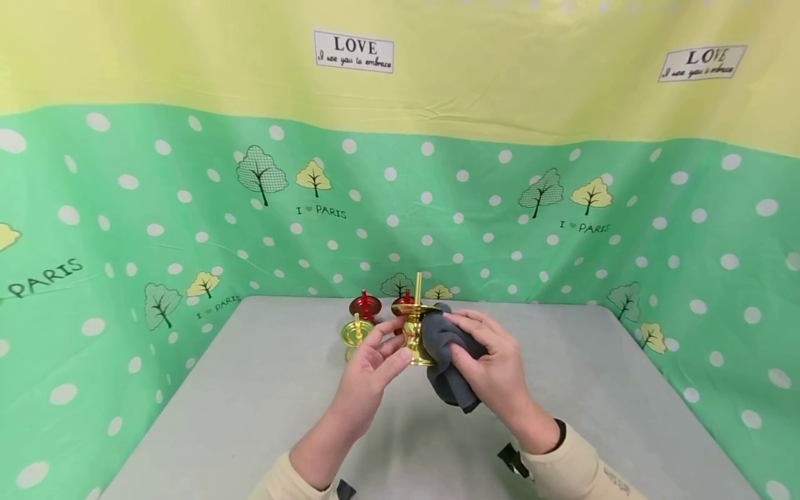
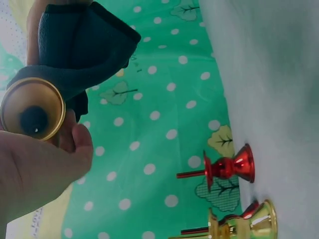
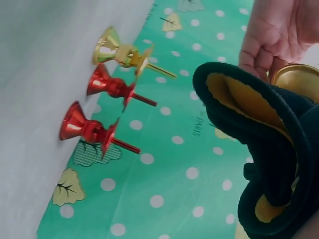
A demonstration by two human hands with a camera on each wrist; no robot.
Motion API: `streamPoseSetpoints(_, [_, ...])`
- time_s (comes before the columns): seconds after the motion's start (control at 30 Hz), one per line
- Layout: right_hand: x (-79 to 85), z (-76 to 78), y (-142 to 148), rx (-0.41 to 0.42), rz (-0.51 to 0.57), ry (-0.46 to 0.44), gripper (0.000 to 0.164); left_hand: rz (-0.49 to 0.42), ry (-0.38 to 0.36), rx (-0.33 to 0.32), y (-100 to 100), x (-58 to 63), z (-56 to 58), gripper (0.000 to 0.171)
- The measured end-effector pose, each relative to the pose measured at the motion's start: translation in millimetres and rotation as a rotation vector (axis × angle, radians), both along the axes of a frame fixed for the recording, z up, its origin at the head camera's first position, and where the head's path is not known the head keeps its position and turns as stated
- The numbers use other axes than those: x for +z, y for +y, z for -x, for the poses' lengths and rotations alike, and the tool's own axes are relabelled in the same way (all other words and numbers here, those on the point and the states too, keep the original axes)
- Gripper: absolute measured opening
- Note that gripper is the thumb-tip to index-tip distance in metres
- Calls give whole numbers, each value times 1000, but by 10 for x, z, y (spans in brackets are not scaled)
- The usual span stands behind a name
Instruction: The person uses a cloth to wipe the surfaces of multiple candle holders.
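Note:
A gold candle holder (image 1: 413, 326) with a thin spike on top is held up over the table. My left hand (image 1: 370, 366) grips it by its stem and base from the left. In the left wrist view the hollow underside of the candle holder (image 2: 36, 99) faces the camera. A dark grey cloth (image 1: 451, 361) is bunched in my right hand (image 1: 500, 357) and lies against the holder's right side. From the right wrist view the cloth (image 3: 279, 144) shows a yellow inner face; most of the right hand is hidden there.
Behind the hands, on the grey table (image 1: 250, 417), stand another gold candle holder (image 1: 356, 333) and two red candle holders (image 1: 365, 305), one partly hidden by the held piece. A green and yellow patterned curtain (image 1: 437, 173) closes off the back and sides.

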State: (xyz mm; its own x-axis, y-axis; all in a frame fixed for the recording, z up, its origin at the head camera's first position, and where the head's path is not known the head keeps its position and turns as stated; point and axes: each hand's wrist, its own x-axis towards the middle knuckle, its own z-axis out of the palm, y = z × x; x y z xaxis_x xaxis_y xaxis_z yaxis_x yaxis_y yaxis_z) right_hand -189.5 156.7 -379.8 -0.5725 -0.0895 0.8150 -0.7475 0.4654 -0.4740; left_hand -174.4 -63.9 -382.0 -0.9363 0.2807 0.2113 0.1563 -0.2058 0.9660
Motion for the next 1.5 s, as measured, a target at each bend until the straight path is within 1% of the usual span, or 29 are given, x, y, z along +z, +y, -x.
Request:
streamPoseSetpoints(0.13, [37,-25,-21,-21,14,14,44,51,53,39,-15,2,-20,59])
streamPoseSetpoints(0.27, [57,-57,-38,-45,3,12,43,111,143,66,-37,-2,-19,65])
streamPoseSetpoints(0.37, [74,-85,-57,-61,-7,18,42,139,187,113,-20,9,-40,69])
streamPoseSetpoints(0.43, [82,-101,-71,-78,-22,36,42,154,200,146,1,27,-66,73])
streamPoseSetpoints(0.57, [99,-134,-117,-111,-77,92,41,159,198,203,51,57,-112,79])
streamPoseSetpoints(0.73, [127,-164,-180,-132,-134,134,39,148,191,254,67,65,-128,78])
streamPoseSetpoints(0.87, [134,-149,-192,-140,-144,143,39,145,182,252,42,63,-124,76])
streamPoseSetpoints(0.97, [126,-111,-169,-142,-144,137,38,118,155,218,22,77,-125,76])
streamPoseSetpoints(1.03, [110,-66,-140,-156,-158,128,38,87,138,188,11,95,-130,75])
streamPoseSetpoints(1.1, [64,2,-96,-198,-199,74,35,52,130,142,7,118,-140,75])
streamPoseSetpoints(1.13, [32,40,-72,-219,-221,33,34,42,132,118,9,124,-143,75])
streamPoseSetpoints(1.17, [-4,75,-47,-236,-243,-16,33,33,137,93,12,128,-146,75])
streamPoseSetpoints(1.23, [-87,138,12,-255,-271,-126,31,31,132,64,25,126,-144,76])
streamPoseSetpoints(1.3, [-152,171,67,-231,-248,-216,30,33,106,66,37,111,-125,76])
streamPoseSetpoints(1.33, [-167,176,88,-196,-210,-235,30,34,88,80,39,99,-109,76])
streamPoseSetpoints(1.4, [-166,170,120,-104,-116,-233,33,34,44,116,31,75,-72,75])
streamPoseSetpoints(1.43, [-151,161,128,-53,-72,-215,34,31,21,130,24,63,-51,74])
streamPoseSetpoints(1.5, [-98,135,133,54,0,-165,38,41,-2,129,9,47,-17,74])
